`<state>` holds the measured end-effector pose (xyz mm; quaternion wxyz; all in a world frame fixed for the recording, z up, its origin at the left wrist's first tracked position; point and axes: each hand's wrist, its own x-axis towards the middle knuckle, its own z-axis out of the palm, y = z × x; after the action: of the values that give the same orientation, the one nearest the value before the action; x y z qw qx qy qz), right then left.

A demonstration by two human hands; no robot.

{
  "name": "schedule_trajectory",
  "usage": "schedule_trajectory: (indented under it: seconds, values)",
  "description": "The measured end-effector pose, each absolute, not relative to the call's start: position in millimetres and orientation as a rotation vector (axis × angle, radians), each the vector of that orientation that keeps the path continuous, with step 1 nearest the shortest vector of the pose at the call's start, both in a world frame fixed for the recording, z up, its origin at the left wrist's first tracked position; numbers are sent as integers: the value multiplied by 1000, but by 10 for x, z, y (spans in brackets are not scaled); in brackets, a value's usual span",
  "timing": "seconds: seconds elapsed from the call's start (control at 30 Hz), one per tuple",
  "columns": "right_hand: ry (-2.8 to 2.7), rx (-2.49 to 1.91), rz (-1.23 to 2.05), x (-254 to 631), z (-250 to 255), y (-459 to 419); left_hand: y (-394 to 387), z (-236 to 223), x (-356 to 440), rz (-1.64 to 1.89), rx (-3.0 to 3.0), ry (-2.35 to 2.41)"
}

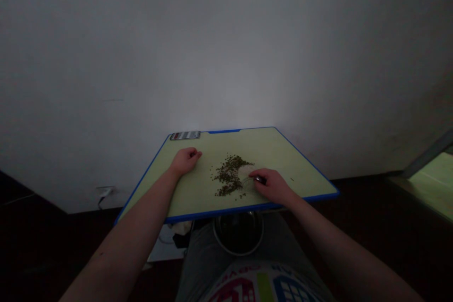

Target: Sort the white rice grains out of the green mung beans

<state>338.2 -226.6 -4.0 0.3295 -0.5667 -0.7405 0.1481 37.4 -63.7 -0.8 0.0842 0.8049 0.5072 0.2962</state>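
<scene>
Small green beans or seeds (226,174) lie scattered over the middle of a pale yellow board (262,144) with a blue rim. Beside them, on their right, is a whitish patch (245,170) whose kind I cannot make out. My right hand (272,185) is closed around a dark-handled tool (260,180) with thin, wire-like lines at its front, touching or just over the green pieces. My left hand (186,160) rests on the board to the left of the pile, fingers curled in; what is inside them, if anything, is hidden.
A phone (185,135) lies at the board's far left corner. Below the near edge, a round metal bowl (239,233) sits on my lap. The wall (226,56) rises right behind the board. A plug with a cable (105,193) is low on the left.
</scene>
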Motion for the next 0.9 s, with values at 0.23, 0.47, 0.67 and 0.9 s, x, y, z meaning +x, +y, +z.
schedule_trajectory:
  seconds: [0.23, 0.47, 0.67, 0.9]
  values:
    - [-1994, -1442, 386, 3372, -24, -2312, -617, -33, 366, 888, 2400, 1492]
    - [-2077, -1404, 486, 3344, 15, -2272, -600, -57, 348, 902, 2407, 1500]
    - [-2049, -1424, 583, 3308, 59, -2383, -614, -25, 361, 880, 2426, 1500]
    - [-2036, -1430, 638, 3299, 75, -2461, -609, -40, 363, 898, 2391, 1506]
